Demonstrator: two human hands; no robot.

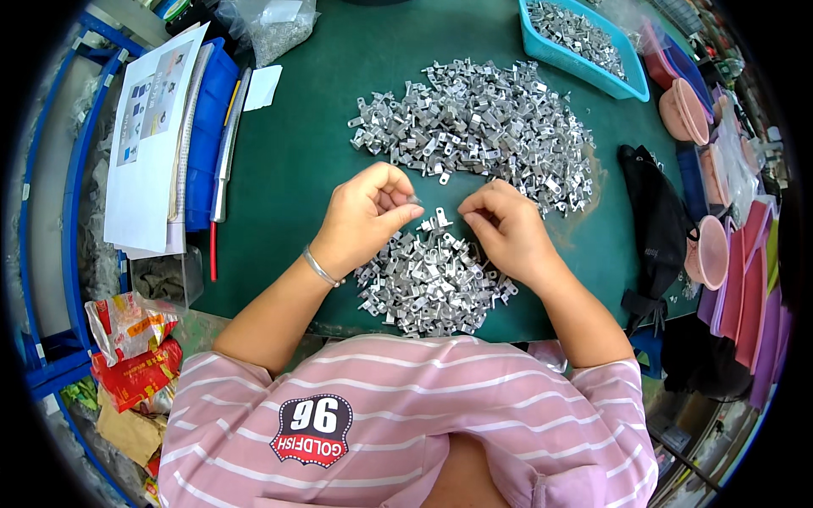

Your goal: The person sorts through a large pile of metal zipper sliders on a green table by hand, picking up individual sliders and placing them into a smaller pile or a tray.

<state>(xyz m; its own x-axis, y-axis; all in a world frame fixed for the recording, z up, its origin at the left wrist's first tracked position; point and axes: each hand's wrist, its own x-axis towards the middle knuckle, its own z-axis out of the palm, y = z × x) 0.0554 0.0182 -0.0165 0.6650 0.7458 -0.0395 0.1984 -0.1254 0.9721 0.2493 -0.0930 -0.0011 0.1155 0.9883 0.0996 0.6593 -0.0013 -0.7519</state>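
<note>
Two heaps of small bent metal brackets with holes lie on the green tabletop: a large heap (474,118) farther off and a smaller heap (432,284) close to my body. Between them, my left hand (366,210) is closed, thumb against curled fingers, with a small greyish bit showing at the tips that I cannot make out. Facing it, my right hand (508,227) has its thumb and forefinger pinched together; whatever they hold is hidden or too small to name. A single bracket (440,218) sticks up from the near heap, just below the gap between my hands.
A turquoise bin (584,52) of metal parts stands at the far right. Black cloth (652,220) and pink baskets (708,252) line the right edge. To the left are papers (152,140) against a blue tray (212,135), and a plastic bag of parts (279,34).
</note>
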